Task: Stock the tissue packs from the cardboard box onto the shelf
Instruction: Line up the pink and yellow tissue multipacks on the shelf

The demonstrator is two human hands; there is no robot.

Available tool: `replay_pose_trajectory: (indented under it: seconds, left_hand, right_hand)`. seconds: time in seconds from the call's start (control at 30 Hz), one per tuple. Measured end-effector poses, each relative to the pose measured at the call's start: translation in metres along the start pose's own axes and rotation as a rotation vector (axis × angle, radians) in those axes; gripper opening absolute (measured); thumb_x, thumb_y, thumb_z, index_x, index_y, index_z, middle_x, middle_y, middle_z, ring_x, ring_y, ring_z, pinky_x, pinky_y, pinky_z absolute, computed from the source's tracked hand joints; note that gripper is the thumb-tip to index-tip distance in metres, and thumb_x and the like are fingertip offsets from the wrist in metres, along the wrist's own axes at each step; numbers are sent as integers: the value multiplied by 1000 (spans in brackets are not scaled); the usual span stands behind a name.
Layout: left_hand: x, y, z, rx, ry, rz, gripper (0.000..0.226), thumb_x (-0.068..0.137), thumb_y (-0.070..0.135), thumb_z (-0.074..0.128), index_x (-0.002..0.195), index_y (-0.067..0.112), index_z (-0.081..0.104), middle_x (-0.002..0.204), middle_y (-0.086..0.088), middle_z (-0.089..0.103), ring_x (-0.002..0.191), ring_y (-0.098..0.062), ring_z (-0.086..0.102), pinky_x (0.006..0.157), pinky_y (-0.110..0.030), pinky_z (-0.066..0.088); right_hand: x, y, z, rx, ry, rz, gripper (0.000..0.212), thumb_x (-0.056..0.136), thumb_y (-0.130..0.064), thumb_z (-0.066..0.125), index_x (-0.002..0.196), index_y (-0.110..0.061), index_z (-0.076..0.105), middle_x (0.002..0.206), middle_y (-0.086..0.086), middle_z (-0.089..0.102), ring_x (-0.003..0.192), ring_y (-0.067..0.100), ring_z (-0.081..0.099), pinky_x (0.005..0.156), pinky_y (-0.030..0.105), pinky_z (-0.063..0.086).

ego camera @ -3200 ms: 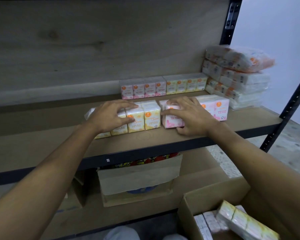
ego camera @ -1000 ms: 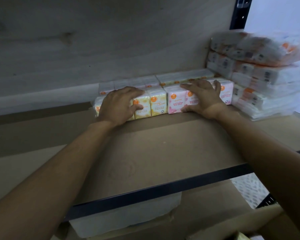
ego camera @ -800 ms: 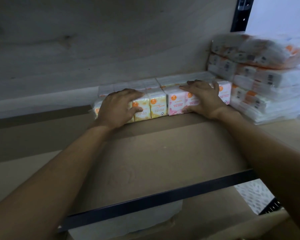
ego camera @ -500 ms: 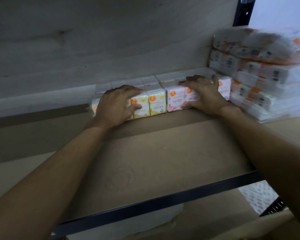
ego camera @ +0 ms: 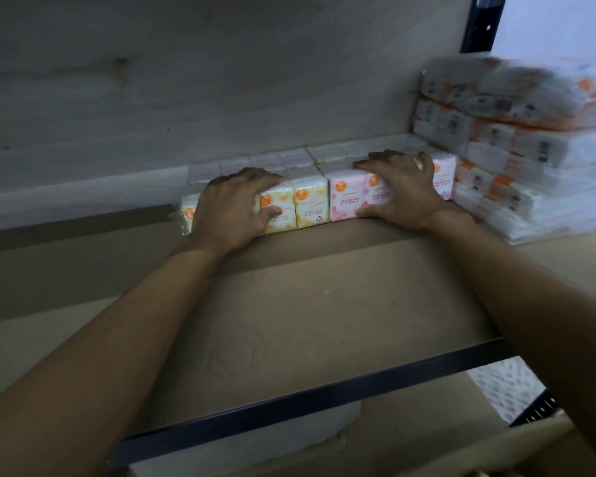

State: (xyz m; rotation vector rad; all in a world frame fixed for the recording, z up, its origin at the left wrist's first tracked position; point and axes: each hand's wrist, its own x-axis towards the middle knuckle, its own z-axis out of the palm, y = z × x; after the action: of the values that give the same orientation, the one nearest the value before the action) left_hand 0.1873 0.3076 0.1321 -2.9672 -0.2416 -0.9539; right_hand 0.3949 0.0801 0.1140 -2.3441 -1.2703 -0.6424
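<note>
Reaching into the shelf (ego camera: 307, 304) with both arms, head view. Left hand (ego camera: 231, 208) grips yellow pack (ego camera: 310, 204): fingers curled over its top, thumb pressed on the front face. Right hand (ego camera: 399, 191) grips pink pack (ego camera: 346, 201): fingers spread over the top, thumb low on the front near the bottom edge.

Both packs stand upright on the shelf board, deep in, well back from the black rail (ego camera: 324, 397). Yellow on the left, pink on the right, ends touching. Yellow label reads "floral bliss mini tissue", pink reads "rose scented mini tissue". Orange dots on the fronts. A bit of the yellow pack's left end shows past the left hand.

Back row (ego camera: 265, 160) of more packs sits right behind them, against the wood panel (ego camera: 221, 80); only the tops show, colours hard to tell. Fronts of the held packs look flush with each other.

Stack (ego camera: 516, 149) of bigger wrapped tissue bundles lies at the right end of the shelf, several layers, top one tilted and blurred. The pink pack's right end is just beside it; contact unclear.

Black post (ego camera: 482, 22) top right. Box (ego camera: 516, 449) edge shows bottom right below the rail, contents out of frame. Patterned floor (ego camera: 506, 387) patch right of it.
</note>
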Motion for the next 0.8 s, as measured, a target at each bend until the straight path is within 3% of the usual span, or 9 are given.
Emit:
replay_pose_trajectory:
  seconds: [0.17, 0.33, 0.43, 0.57, 0.8]
  left_hand:
    - [1, 2, -2, 14, -58, -8, 52, 86, 47, 59, 135, 30, 50, 138, 4, 54, 120, -22, 54, 99, -42, 42]
    - [5, 11, -10, 102, -148, -23, 53, 88, 45, 56, 137, 30, 46, 143, 4, 50, 129, -20, 47, 109, -46, 27]
    - [5, 16, -17, 38, -221, -60, 57, 89, 42, 58, 141, 28, 42, 149, 1, 43, 135, -21, 41, 110, -42, 29]
    - [-4, 28, -30, -5, -326, -126, 66, 93, 45, 52, 151, 31, 23, 161, -1, 16, 148, -22, 15, 119, -43, 13]
    - [-40, 54, -52, -129, -420, -157, 61, 97, 50, 42, 151, 38, 15, 162, 8, 6, 149, -13, 0, 121, -39, -1]
  right_hand:
    - [-5, -9, -10, -26, -49, 29, 83, 70, -52, 76, 142, -38, 39, 152, 0, 35, 143, 20, 23, 114, 59, 3]
    - [-12, -19, -27, -59, -105, 75, 76, 78, -49, 70, 144, -37, 35, 155, -4, 29, 146, 16, 15, 115, 57, -2]
    - [-16, -26, -37, -51, -142, 81, 74, 82, -48, 67, 146, -36, 32, 157, -4, 26, 147, 17, 16, 117, 54, 5]
    - [-33, -40, -49, 23, -156, 44, 68, 86, -45, 63, 146, -35, 33, 158, -2, 25, 146, 19, 18, 118, 49, 12]
    - [-76, -86, -71, 70, -344, 94, 65, 91, -51, 54, 148, -33, 30, 158, 1, 26, 144, 21, 23, 117, 43, 22]
